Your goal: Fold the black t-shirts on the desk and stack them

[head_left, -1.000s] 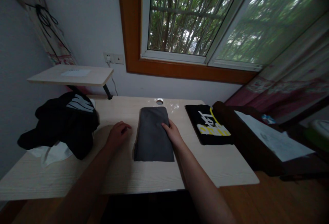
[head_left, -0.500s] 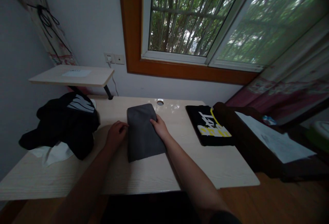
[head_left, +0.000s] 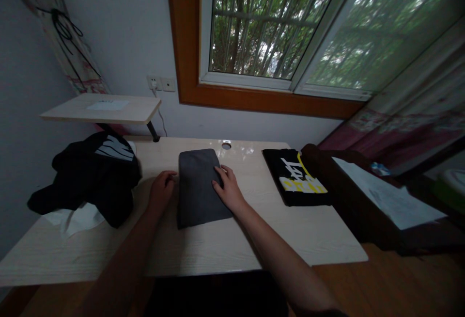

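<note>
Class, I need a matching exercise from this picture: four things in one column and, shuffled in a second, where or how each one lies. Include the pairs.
Things
1. Grey cloth
2. Black cloth with yellow print
3. Black cloth with pale patch
4. Small white sheet

Places and states
A. In a loose heap at the left of the desk
B. On the raised shelf
C. Touched by the right hand
D. Folded flat, toward the desk's right end

Pairs: 1-C, 2-D, 3-A, 4-B
</note>
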Available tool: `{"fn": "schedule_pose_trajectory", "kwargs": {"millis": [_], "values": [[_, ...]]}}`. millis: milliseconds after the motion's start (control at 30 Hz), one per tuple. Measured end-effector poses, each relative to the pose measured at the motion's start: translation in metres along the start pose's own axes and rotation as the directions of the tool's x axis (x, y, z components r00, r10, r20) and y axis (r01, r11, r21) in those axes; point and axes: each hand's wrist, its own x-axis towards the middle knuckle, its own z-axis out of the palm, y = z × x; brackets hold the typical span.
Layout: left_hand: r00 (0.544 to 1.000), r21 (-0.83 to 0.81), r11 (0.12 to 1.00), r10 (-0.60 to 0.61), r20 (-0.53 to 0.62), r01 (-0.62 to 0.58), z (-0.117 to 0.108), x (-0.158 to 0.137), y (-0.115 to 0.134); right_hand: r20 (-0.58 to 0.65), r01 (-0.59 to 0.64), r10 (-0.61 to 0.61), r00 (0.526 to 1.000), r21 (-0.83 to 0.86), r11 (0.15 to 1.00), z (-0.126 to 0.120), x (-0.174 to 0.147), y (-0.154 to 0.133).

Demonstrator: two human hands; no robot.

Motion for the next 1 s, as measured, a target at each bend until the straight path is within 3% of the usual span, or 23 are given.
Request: {"fn": "schedule_pose_trajectory", "kwargs": {"millis": [200,367,733,1000], "values": [[0.996,0.021,1.000,0.020,0.091,-0.022,0.003,-0.002,0.004,0.152,0.114,-0.103,0.983,-0.066,0.991,-0.030,-0.040,-0.007],[0.992,-0.034,0.999,0.027,0.121,-0.023,0.000,-0.004,0.010,0.156,0.155,-0.143,0.977,-0.064,0.986,-0.044,-0.061,-0.012],[0.981,-0.160,0.982,0.124,0.147,-0.100,-0.003,-0.010,0.017,0.103,0.230,-0.227,0.968,-0.018,0.973,-0.047,-0.060,-0.019],[0.912,-0.154,0.957,0.281,0.299,-0.245,-0.002,-0.015,0.021,0.199,0.346,-0.329,0.923,-0.057,0.936,-0.050,-0.062,-0.026]]}}
